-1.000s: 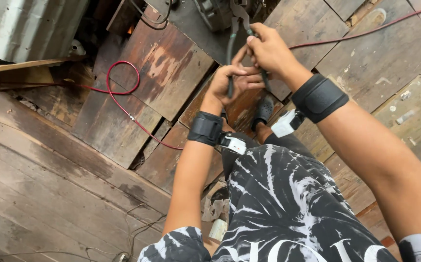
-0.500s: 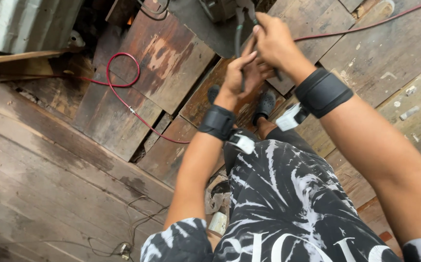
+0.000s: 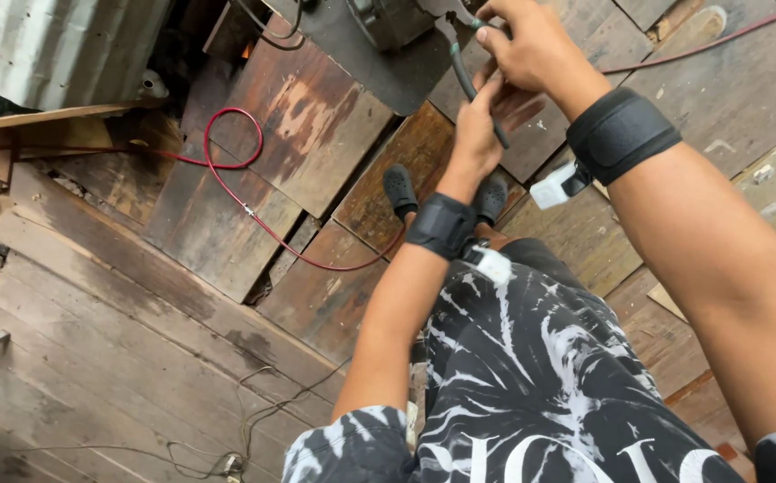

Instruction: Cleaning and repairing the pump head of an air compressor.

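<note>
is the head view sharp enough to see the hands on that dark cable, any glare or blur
Head view: soft even daylight, no glare or hard shadows; left hand and right hand sharp on the dark cable; wide-angle stretch enlarges the near forearm at the right edge.

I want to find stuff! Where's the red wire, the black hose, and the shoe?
red wire [image 3: 227,134]: head view, on the loop lying on the planks.
black hose [image 3: 461,67]: head view, on the stretch above the left hand.
shoe [image 3: 399,188]: head view, on its dotted toe top.
</note>
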